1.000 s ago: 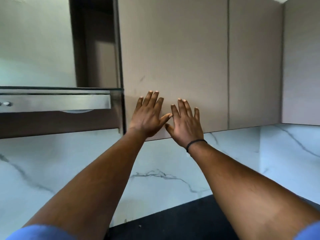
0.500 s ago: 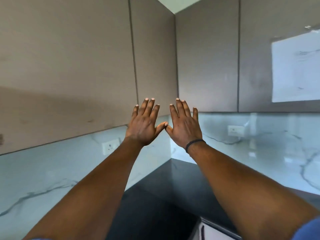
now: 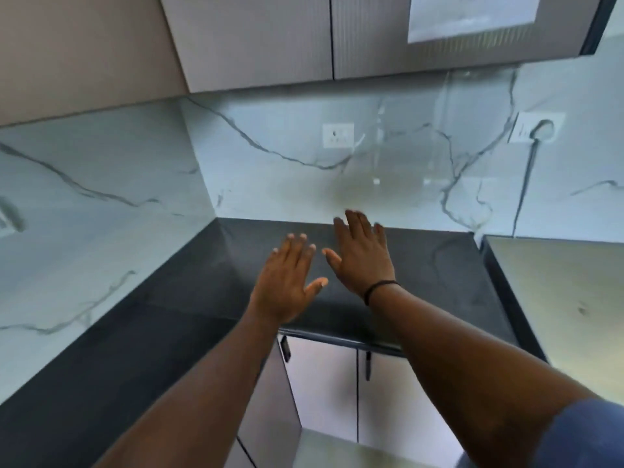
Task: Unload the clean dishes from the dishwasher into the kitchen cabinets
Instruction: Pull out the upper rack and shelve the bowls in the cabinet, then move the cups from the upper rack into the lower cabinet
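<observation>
From the head view, two hands reach forward over the dark counter (image 3: 202, 285) in a kitchen corner. The left hand (image 3: 287, 282) and the right hand (image 3: 363, 256) are both flat, fingers straight and spread, grasping nothing, side by side and just apart. A black band (image 3: 380, 288) circles the right wrist. Two upper cabinet doors (image 3: 256, 38) hang above the marble backsplash (image 3: 287, 184), which carries two white sockets (image 3: 338, 135). Two lower doors (image 3: 320, 383) sit under the counter. No dishes or dishwasher are in sight.
</observation>
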